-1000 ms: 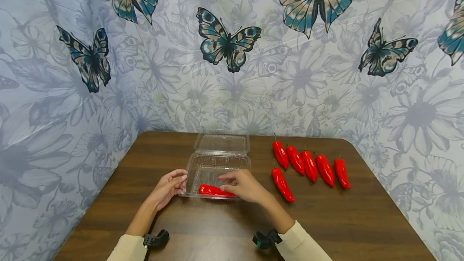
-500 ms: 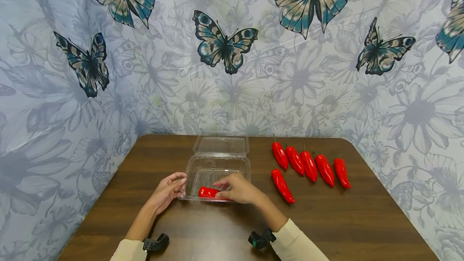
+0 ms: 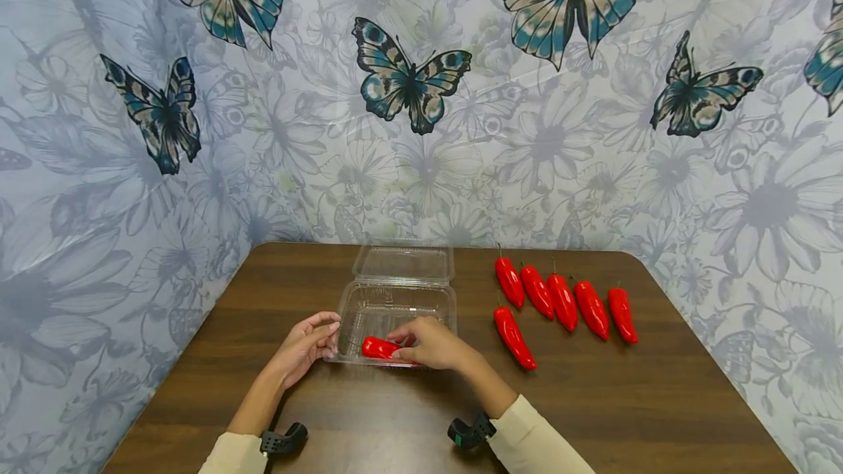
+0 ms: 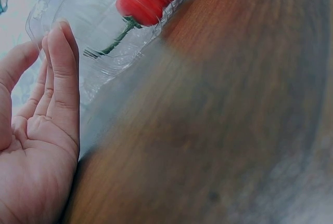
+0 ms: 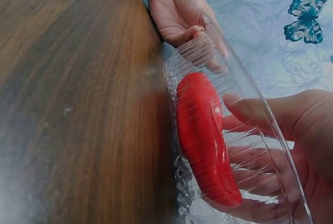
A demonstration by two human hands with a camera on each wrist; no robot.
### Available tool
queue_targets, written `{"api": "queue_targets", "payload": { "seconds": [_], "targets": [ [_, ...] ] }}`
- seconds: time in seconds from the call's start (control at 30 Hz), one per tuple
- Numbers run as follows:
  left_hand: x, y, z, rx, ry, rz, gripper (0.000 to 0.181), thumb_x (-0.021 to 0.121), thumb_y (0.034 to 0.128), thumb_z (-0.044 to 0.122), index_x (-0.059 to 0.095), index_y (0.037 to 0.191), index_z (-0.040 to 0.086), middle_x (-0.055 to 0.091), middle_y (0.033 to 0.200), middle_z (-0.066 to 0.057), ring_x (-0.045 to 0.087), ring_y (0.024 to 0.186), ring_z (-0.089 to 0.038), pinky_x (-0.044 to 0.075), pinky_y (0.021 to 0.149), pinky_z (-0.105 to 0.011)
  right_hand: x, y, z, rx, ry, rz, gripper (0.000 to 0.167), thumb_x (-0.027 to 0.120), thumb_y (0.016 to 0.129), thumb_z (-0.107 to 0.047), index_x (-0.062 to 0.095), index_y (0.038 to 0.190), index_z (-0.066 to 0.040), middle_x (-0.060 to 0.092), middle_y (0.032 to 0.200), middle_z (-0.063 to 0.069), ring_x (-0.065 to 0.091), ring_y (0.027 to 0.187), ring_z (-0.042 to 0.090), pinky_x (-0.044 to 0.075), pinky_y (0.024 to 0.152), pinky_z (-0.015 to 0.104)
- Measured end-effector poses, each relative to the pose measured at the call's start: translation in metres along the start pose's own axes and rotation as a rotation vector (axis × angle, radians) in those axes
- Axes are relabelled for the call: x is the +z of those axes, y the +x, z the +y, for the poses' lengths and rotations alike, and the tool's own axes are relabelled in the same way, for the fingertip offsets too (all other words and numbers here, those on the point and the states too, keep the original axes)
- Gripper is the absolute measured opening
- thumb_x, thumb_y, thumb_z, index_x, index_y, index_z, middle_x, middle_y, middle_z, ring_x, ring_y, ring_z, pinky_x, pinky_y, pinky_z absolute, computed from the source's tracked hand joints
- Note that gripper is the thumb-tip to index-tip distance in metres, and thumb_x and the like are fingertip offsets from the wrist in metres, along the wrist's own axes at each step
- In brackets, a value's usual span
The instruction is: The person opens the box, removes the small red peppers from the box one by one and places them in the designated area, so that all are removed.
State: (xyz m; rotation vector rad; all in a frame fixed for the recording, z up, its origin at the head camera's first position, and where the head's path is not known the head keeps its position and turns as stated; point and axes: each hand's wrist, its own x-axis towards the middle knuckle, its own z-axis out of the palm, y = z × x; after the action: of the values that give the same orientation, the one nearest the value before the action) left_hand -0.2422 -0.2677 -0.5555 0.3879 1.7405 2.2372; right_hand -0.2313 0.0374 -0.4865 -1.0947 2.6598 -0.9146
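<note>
A hinged clear plastic container (image 3: 378, 306) stands on the table with its lid (image 3: 404, 262) raised at the back. Inside it, a red chili pepper (image 3: 378, 347) lies along the near wall, its green stem pointing left in the left wrist view. My left hand (image 3: 304, 348) pinches the container's left rim between thumb and fingers. The right hand (image 3: 431, 344) reaches in over the right side, with the thumb (image 5: 242, 107) at the pepper and the other fingers loosely extended behind it. That hand covers the pepper's right part in the head view; the clear wall overlies it in the right wrist view.
To the right, several red chili peppers (image 3: 562, 302) lie in a slanting row on the brown wooden table (image 3: 658, 401). One more pepper (image 3: 514, 337) lies in front of them, closer to the container. A butterfly-patterned wall covering (image 3: 421, 189) rises behind the table.
My right hand has shifted left and slightly down over the pepper in the container, covering more of it. The left hand stays at the rim. During the last half second little has moved.
</note>
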Motion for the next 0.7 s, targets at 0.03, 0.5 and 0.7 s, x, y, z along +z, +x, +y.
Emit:
{"api": "queue_targets", "payload": {
  "seconds": [0.03, 0.5, 0.7],
  "targets": [
    [0.000, 0.000, 0.000, 0.000, 0.001, 0.000, 0.016, 0.049, 0.1073, 0.007, 0.054, 0.122, 0.004, 0.064, 0.082, 0.001, 0.066, 0.069, -0.012, 0.057, 0.063, -0.023, 0.000, 0.001, 0.000, -0.003, -0.013, 0.001, 0.030, 0.078, 0.090, -0.014, 0.076, 0.119, -0.009, 0.076, 0.110, 0.001, 0.069, 0.088, 0.010, 0.051, 0.072, 0.019],
    [0.002, 0.001, 0.002, -0.005, 0.018, 0.015, 0.024, 0.051, 0.1065, 0.008, 0.048, 0.127, -0.006, 0.063, 0.082, 0.001, 0.065, 0.068, -0.011, 0.056, 0.061, -0.022, 0.002, 0.010, -0.008, 0.040, -0.042, 0.000, 0.037, 0.085, 0.081, -0.007, 0.076, 0.118, -0.007, 0.077, 0.103, 0.003, 0.072, 0.090, 0.014, 0.054, 0.076, 0.021],
    [0.000, 0.002, 0.002, -0.003, 0.007, 0.008, 0.027, 0.050, 0.1069, 0.007, 0.045, 0.129, -0.009, 0.064, 0.082, 0.002, 0.065, 0.068, -0.011, 0.056, 0.062, -0.022, 0.001, 0.014, -0.009, 0.054, -0.055, -0.005, 0.041, 0.086, 0.078, -0.004, 0.076, 0.118, -0.009, 0.077, 0.100, 0.002, 0.071, 0.088, 0.014, 0.054, 0.074, 0.021]
  ]
}}
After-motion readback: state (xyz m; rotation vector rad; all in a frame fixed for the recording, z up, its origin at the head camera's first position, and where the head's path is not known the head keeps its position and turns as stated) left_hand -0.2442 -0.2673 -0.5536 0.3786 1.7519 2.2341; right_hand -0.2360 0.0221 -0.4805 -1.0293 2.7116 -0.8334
